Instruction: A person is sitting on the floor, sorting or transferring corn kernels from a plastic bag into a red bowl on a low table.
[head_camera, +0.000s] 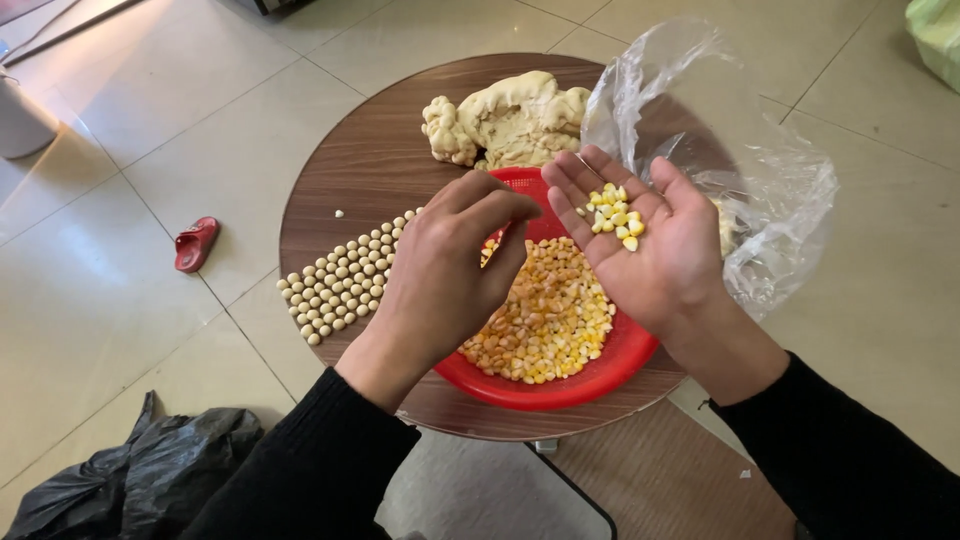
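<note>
Many small round dough balls (345, 280) lie in rows on the round wood-grain surface (360, 160). Right of them, the left hand (450, 265) hovers over a red plastic basket (600, 375) of corn kernels (545, 320), its grip pinched shut; what it pinches is hidden. The right hand (650, 240), palm up and released, cups loose yellow kernels (615, 215), beside crinkled clear plastic (760, 190).
</note>
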